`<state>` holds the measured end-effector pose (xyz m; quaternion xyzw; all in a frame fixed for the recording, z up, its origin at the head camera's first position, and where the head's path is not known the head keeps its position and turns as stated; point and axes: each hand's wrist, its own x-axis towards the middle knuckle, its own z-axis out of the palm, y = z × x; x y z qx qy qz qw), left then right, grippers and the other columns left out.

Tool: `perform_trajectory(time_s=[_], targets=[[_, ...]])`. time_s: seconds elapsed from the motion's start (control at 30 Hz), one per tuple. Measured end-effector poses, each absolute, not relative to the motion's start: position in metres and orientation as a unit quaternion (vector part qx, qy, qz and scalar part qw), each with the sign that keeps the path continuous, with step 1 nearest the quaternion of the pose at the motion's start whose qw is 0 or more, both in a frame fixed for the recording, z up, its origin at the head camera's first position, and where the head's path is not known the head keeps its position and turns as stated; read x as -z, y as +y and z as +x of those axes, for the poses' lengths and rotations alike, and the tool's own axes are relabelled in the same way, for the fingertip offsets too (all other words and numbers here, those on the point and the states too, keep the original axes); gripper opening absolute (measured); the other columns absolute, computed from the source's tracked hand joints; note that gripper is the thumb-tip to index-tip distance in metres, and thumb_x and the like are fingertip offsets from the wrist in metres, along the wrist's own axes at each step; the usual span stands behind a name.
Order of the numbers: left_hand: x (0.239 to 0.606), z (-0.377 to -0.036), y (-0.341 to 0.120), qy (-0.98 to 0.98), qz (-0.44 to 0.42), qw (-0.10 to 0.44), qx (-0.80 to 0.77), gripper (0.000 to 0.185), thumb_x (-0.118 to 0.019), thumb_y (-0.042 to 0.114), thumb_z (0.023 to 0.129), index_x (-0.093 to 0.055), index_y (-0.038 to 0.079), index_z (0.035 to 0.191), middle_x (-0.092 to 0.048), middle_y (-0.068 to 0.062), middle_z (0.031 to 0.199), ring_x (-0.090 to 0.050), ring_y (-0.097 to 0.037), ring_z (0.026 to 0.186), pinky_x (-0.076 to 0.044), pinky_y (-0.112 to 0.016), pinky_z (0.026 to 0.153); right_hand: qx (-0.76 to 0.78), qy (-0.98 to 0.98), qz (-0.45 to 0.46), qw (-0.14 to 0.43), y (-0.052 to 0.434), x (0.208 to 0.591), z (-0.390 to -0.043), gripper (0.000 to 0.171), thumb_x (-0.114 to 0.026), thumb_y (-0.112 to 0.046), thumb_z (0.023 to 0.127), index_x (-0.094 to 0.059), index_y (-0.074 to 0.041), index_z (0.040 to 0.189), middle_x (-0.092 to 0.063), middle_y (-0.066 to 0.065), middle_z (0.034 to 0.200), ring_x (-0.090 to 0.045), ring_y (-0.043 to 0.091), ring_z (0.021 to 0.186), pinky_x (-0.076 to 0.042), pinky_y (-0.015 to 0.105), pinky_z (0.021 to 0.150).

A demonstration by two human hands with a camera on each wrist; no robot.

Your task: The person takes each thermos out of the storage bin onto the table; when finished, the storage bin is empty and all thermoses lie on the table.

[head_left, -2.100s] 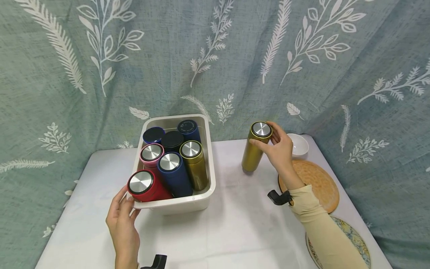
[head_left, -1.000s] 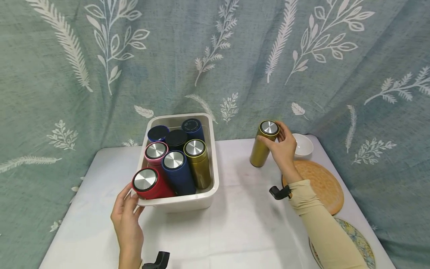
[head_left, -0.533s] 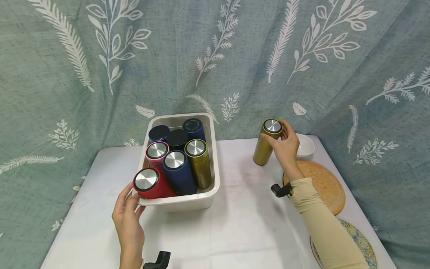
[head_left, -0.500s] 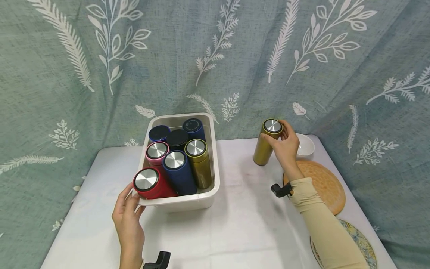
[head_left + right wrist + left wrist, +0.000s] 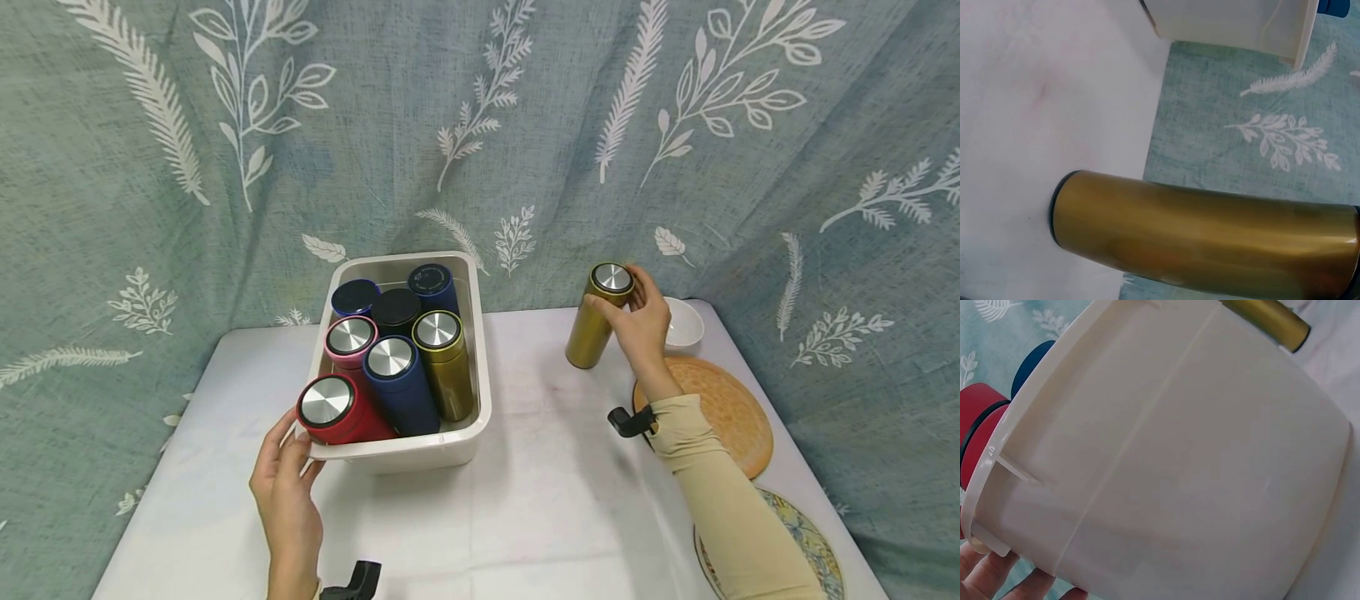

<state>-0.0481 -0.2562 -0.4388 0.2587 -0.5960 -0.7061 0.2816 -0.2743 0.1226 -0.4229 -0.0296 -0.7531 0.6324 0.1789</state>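
Observation:
A gold thermos bottle (image 5: 590,333) with a black-rimmed silver lid is upright near the back of the table, to the right of a white plastic bin (image 5: 480,400). My right hand (image 5: 643,321) grips it just below the lid, thumb in front and fingers behind. In the right wrist view the gold body crosses the lower part. My left hand (image 5: 288,483) holds the bin's front left corner at the rim, next to a leaning red thermos (image 5: 352,414). Several more thermoses stand in the bin, among them a navy one (image 5: 405,392) and a second gold one (image 5: 447,375).
At the right lie a round tan board (image 5: 731,417) and a patterned plate (image 5: 806,533), partly under the sleeve. A white bowl (image 5: 684,325) sits behind the right hand. A leaf-printed curtain (image 5: 525,125) hangs behind the white table (image 5: 525,517).
Over the two seconds, the right hand and its gold thermos have shifted slightly right and back, away from the bin. The left hand stays on the bin's corner. The head view has shifted a little.

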Motion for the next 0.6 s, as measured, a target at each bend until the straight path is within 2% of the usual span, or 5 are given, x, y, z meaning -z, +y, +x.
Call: perform_trajectory(time_s=[0.6], targets=[[0.4392, -0.048, -0.2568, -0.583, 0.249, 0.286, 0.719, 0.035, -0.051, 0.008, 0.101, -0.062, 0.009, 0.134, -0.075, 0.009, 0.096, -0.071, -0.003, 0.086, -0.055, -0.018, 0.071, -0.617, -0.773, -0.013, 0.148, 0.1206, 0.4161, -0.2755, 0.084, -0.082, -0.018, 0.083, -0.038, -0.016, 0.155, -0.042, 0.008, 0.159, -0.04, 0.022, 0.149, -0.031, 0.034, 0.123]])
